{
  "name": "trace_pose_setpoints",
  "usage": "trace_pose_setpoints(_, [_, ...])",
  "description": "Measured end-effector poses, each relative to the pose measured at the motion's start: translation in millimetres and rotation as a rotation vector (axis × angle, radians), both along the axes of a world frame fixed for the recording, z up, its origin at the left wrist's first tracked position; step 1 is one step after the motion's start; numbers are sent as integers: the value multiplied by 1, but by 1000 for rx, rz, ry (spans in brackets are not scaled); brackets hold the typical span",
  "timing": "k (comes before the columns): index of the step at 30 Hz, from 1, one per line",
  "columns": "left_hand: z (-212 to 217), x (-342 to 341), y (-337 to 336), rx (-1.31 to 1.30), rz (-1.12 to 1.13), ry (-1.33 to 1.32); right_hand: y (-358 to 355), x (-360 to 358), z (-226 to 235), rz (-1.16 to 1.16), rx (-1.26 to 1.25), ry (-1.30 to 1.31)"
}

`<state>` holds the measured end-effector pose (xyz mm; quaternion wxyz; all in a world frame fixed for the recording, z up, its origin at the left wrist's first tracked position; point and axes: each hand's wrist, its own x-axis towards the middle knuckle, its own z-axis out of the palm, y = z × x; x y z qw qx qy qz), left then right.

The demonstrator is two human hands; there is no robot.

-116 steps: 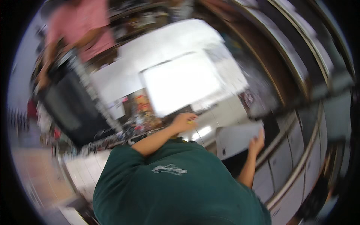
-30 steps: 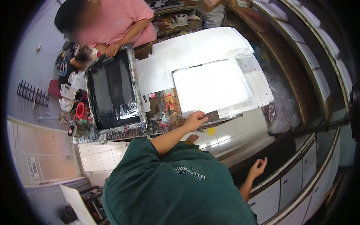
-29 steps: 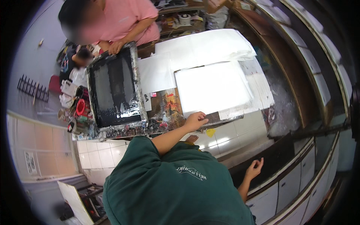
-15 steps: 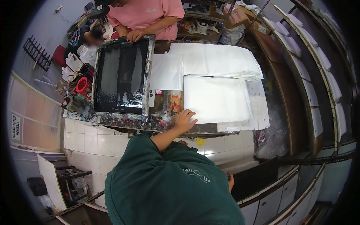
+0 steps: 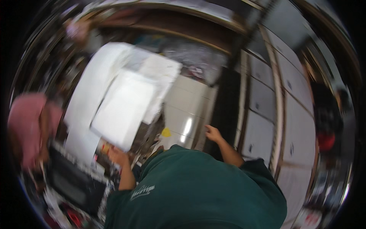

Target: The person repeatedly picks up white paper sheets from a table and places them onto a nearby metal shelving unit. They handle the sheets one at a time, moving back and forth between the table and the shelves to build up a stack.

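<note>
Both hands (image 5: 119, 156) (image 5: 214, 135) well apart

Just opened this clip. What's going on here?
The camera wearer, in a dark green shirt, has their left hand by the near corner of a flat, white rectangular stack; blur hides whether they touch. Their right hand is out beside a long black strip near white cabinet doors, with nothing visible in it. On the left, a co-worker in a pink shirt is beside a dark rectangular framed panel; their grip is too blurred to tell.

Yellow scrap (image 5: 166, 132) on pale tiled floor (image 5: 181, 101)
</note>
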<state>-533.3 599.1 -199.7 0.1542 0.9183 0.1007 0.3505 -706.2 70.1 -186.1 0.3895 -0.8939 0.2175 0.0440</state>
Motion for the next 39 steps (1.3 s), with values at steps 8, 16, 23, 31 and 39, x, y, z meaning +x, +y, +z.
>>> trace_pose_setpoints(8, [-2, 5, -8, 82, 219, 385, 15, -10, 66, -365, -135, -174])
trace_pose_setpoints(16, [6, 4, -8, 65, 210, 388, -18, -43, 99, -668, -696, -177])
trace_pose_setpoints(23, [-12, 8, -6, 107, 291, 315, -7, -62, 80, -397, -770, 289])
trace_pose_setpoints(31, [19, 1, -4, 73, 234, 546, -2, -58, 97, -324, -690, 369])
trace_pose_setpoints(39, [28, 6, -29, 99, 180, 491, -4, -67, 108, -258, -550, 451])
